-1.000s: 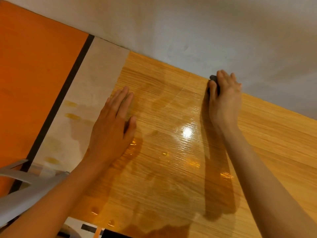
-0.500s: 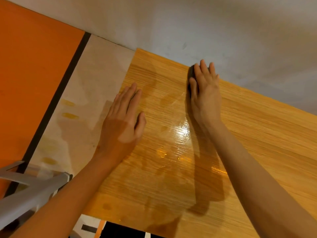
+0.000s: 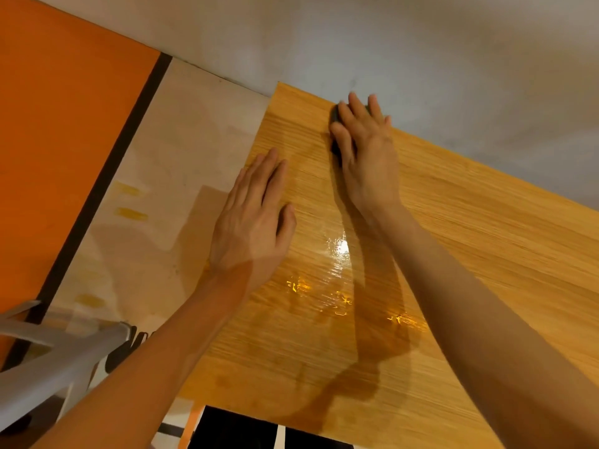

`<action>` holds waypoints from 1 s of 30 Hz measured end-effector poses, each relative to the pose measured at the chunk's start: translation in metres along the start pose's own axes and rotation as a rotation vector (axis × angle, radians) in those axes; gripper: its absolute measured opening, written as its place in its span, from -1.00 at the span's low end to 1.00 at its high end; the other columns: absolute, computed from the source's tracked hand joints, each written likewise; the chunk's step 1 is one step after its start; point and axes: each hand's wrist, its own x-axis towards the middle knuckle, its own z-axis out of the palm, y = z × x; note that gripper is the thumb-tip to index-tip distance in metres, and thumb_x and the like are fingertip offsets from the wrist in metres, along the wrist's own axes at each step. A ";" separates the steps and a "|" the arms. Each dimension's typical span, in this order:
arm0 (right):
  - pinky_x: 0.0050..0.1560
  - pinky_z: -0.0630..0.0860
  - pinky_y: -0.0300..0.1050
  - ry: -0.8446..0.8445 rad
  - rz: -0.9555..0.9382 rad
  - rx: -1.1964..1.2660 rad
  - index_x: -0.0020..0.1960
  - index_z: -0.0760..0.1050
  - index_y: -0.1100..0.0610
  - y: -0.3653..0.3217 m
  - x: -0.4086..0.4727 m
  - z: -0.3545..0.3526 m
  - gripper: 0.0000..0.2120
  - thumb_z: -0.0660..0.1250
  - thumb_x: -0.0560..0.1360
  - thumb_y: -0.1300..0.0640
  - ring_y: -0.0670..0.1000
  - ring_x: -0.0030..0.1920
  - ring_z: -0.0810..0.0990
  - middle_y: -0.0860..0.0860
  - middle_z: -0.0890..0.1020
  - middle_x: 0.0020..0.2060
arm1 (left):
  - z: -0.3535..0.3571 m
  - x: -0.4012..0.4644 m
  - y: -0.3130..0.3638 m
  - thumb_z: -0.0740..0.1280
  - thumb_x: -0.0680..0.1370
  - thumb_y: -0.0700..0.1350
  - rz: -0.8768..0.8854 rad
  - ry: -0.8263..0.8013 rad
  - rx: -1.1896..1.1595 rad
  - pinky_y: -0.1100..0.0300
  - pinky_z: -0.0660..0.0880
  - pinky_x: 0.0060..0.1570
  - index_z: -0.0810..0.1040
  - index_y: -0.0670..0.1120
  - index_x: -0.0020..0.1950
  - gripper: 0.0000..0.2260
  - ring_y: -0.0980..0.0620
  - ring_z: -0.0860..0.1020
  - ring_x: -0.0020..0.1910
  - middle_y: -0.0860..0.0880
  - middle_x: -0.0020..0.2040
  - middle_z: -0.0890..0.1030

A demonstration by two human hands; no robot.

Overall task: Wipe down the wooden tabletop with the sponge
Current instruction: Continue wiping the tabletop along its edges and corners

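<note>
The wooden tabletop [image 3: 453,270] is glossy with wet streaks near its middle. My right hand [image 3: 366,153] presses flat on a dark sponge [image 3: 334,116] at the table's far edge by the wall; only the sponge's dark left rim shows past my fingers. My left hand [image 3: 256,222] lies flat, fingers together, on the table's left edge, holding nothing.
A grey wall [image 3: 421,43] runs along the table's far edge. Left of the table lies pale floor [image 3: 168,163] with a black stripe and an orange area [image 3: 64,140]. A grey chair part [image 3: 48,361] sticks in at lower left.
My right hand has slid the sponge leftward along the far edge toward the table's corner. The left hand stays flat on the left edge.
</note>
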 end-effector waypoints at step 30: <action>0.45 0.16 0.21 0.122 0.297 -0.080 0.38 0.42 0.20 0.056 -0.121 -0.053 -0.61 0.13 0.57 0.21 0.20 0.48 0.23 0.13 0.39 0.44 | -0.008 -0.049 -0.012 0.07 0.70 -0.09 0.091 0.005 -0.015 -0.02 0.09 0.61 0.22 -0.23 0.60 -0.52 -0.09 0.18 0.62 -0.15 0.63 0.20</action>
